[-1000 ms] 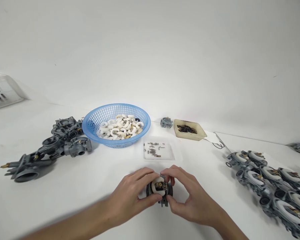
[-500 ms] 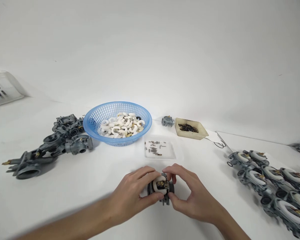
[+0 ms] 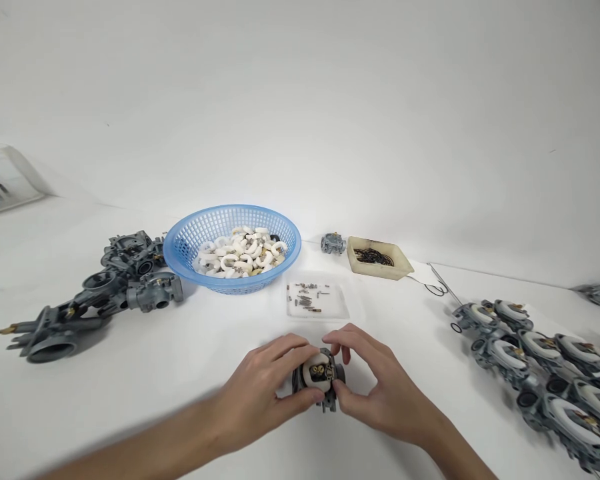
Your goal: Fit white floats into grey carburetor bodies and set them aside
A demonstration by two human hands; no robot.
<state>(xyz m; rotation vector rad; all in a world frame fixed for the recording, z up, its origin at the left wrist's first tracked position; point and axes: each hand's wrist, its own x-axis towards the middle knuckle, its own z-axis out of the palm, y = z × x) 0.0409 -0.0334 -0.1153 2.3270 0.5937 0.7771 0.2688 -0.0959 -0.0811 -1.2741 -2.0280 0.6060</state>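
Close in front of me a small grey metal carburetor (image 3: 329,403) rests with its float side up. A white U-shaped float (image 3: 309,375) lies on it, around two brass jets (image 3: 319,369). My left hand (image 3: 266,381) is closed around the carburetor's left side, its thumb on the near edge of the float. My right hand (image 3: 383,388) grips the other side, thumb against the metal by the float's hinge. Its index finger bends over the far edge, raised slightly. Whether a small pin is between the right fingers cannot be seen.
Beyond my hands lies a clear tray (image 3: 325,309) of small pins and needles. A blue basket (image 3: 235,289) holds white floats; a cream tray (image 3: 377,268) holds black rings. Bare carburetors (image 3: 97,287) pile up at left. Carburetors with floats (image 3: 575,417) line the right, near a metal rod (image 3: 445,283).
The view has shifted slightly, so the things on the table appear a little further left. My right index finger has lifted a little; both hands stay on the carburetor.
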